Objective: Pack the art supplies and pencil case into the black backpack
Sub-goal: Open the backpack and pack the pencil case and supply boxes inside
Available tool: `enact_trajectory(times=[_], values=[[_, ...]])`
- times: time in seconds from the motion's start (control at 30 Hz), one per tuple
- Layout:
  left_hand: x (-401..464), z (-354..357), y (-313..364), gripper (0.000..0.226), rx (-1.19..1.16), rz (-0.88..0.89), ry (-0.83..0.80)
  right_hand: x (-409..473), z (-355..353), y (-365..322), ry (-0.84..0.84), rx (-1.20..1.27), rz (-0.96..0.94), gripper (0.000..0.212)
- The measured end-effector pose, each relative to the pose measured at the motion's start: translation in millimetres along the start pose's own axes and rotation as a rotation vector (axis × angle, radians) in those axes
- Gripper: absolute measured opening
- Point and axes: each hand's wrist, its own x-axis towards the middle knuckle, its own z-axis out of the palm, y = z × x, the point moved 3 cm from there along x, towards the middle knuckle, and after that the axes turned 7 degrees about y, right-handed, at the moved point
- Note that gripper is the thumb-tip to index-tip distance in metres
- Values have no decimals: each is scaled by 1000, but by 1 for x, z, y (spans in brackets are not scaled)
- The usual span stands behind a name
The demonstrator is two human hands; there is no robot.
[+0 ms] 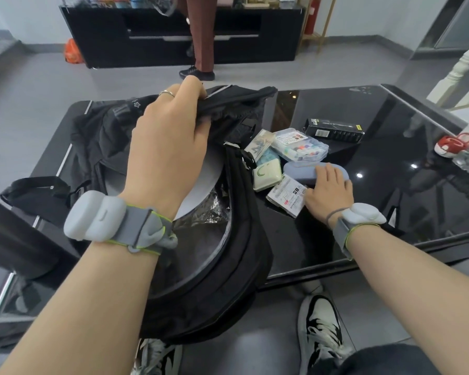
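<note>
The black backpack (pixel 217 272) lies unzipped on the glossy black table (pixel 363 212), its grey lining showing. My left hand (pixel 168 136) grips the backpack's upper flap and holds it up. My right hand (pixel 329 190) rests on top of a lavender pencil case (pixel 301 170), fingers curled over its near end. Beside it lie a clear plastic box of coloured supplies (pixel 299 147), a pale green case (pixel 266 175), a white packet (pixel 286 196) and a printed card pack (pixel 259 144), all just right of the backpack's opening.
A long black box (pixel 333 130) lies further back on the table. A red and white object (pixel 452 143) and a clear bottle sit at the right edge. A person's legs (pixel 201 36) stand before a black cabinet (pixel 190 31). My shoes (pixel 320 328) show below the table.
</note>
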Motion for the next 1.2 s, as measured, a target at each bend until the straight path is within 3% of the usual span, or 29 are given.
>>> enact_trajectory(times=[0.2,0.43,0.63,0.73,0.83,1.03,1.2], values=[[-1,4,2,17,6,4,-22,2,-18,-9,16,-56,28,42],[3,-3,-4,14,-12,-8,29,-9,-22,-13,-143,10,23,68],[9,-19,-9,12,-21,-13,64,-9,-30,-15,-283,125,282,74],[18,-38,-15,14,-9,-21,127,-9,-53,-18,-330,161,263,68],[21,-53,-23,16,-14,-61,168,-7,-75,-24,-288,194,204,62],[12,-56,-25,12,-35,-32,122,-28,-74,-35,-241,209,154,69],[9,-60,-29,11,-32,-32,131,-34,-86,-50,-209,360,137,58]])
